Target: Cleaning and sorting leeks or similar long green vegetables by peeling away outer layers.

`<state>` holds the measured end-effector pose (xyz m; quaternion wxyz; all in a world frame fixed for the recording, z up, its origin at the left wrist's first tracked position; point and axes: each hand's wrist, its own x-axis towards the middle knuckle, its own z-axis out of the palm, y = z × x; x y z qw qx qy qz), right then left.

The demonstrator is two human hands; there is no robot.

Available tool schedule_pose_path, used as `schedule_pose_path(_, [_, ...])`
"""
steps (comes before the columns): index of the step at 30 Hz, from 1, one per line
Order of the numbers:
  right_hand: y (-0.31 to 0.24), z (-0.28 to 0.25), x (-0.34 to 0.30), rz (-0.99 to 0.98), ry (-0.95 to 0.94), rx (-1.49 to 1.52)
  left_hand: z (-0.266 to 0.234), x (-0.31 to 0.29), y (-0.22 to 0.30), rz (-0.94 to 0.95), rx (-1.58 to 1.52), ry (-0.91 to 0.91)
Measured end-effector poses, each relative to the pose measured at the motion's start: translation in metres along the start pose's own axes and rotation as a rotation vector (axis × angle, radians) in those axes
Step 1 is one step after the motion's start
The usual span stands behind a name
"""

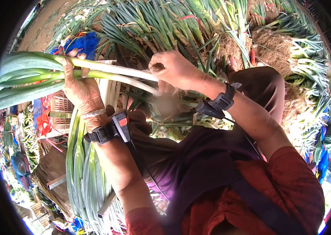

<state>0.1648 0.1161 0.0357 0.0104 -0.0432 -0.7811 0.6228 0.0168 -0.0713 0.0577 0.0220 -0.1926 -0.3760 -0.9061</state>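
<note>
Two long leeks (pixel 112 71) lie crosswise in front of me, their green leaves spreading to the left and their white shanks pointing right. My left hand (pixel 81 92) is closed around them where green turns to white. At the white ends is my right hand (pixel 177 70), its fingers curled in against the thumb. Whatever those fingers pinch is hidden, and a blurred patch covers the spot just below them. More leeks (pixel 89 172) hang below my left wrist, leaves downward, beside my left forearm. Both wrists carry black straps with small devices.
Bundles of leeks (pixel 149 25) stand along the far side. Root clumps (pixel 271 49) of other bundles face me at the right. A light woven basket (pixel 60 107) with red ties (pixel 46 117) sits at the left, near blue netting (pixel 83 45). Loose trimmings lie between my knees.
</note>
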Motion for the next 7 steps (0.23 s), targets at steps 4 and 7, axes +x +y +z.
schedule_pose_path(4, [0.005, 0.001, -0.002, -0.058, 0.006, 0.050, 0.008, -0.004, 0.000, -0.027, 0.037, 0.044])
schedule_pose_path(7, [0.017, 0.000, 0.000, -0.018, -0.012, 0.096, 0.005, -0.001, 0.001, -0.030, 0.037, -0.034])
